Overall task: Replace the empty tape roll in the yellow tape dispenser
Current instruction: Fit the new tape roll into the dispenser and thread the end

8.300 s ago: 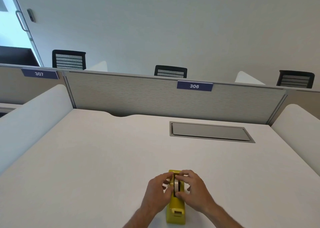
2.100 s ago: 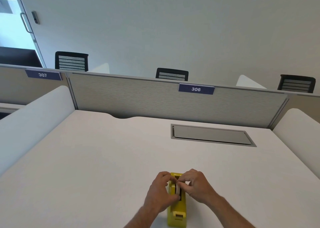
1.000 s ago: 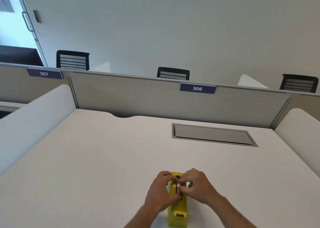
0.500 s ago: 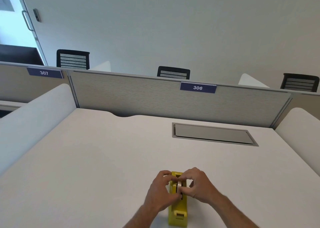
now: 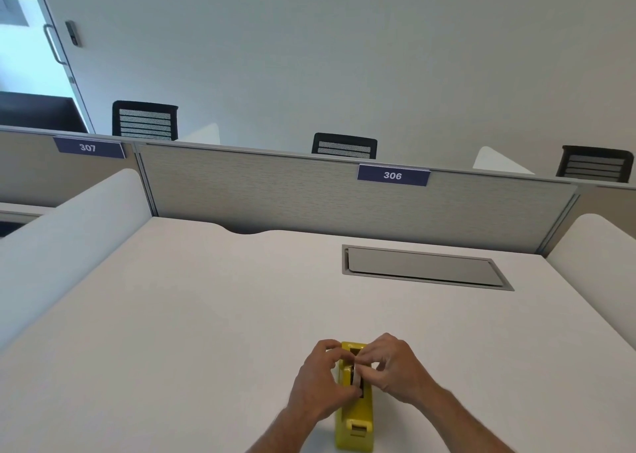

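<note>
While the yellow tape dispenser stands on the white desk close to its near edge, a little right of the middle, I have both hands on it. My left hand curls against the dispenser's left side, fingers bent round toward its top slot. My right hand comes in from the right, thumb and fingertips pinched together on the tape roll, a pale ring seen edge-on in the slot; how deep it sits I cannot tell. The dispenser's cutter end points toward me. Farther back, near the desk's far right corner, lies a grey cable hatch, well apart from my hands.
</note>
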Motion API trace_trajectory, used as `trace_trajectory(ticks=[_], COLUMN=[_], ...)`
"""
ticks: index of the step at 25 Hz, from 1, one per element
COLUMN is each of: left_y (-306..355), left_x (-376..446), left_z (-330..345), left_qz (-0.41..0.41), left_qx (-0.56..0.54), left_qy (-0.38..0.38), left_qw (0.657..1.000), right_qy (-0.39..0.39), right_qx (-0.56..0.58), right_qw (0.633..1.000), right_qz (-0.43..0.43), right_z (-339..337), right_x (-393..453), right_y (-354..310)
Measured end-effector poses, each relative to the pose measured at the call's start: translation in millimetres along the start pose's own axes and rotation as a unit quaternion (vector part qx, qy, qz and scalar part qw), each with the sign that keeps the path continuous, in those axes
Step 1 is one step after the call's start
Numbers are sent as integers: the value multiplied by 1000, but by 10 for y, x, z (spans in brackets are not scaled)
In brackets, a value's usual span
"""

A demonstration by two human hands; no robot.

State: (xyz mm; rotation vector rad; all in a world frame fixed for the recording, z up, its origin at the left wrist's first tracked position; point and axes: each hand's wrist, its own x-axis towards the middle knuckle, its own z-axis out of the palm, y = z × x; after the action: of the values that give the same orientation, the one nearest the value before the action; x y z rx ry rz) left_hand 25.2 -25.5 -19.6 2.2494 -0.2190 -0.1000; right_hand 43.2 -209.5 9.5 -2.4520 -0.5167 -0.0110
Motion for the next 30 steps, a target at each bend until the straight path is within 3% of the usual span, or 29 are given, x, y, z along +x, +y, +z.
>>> trace_trajectory(ticks=[15,30], left_y=[-6,29], left_x=[-6,-5], left_z=[-14,-15], left_qz=[12,-7], left_qx=[-4,5], left_qy=[4,-1], left_qw=[1000,1000], right_qy=[-12,-1], right_qx=[21,-4], right_qw=[999,1000], right_qz=[33,-3], right_z=[-25,-12], right_x=[8,-17], right_y=[-2,-29])
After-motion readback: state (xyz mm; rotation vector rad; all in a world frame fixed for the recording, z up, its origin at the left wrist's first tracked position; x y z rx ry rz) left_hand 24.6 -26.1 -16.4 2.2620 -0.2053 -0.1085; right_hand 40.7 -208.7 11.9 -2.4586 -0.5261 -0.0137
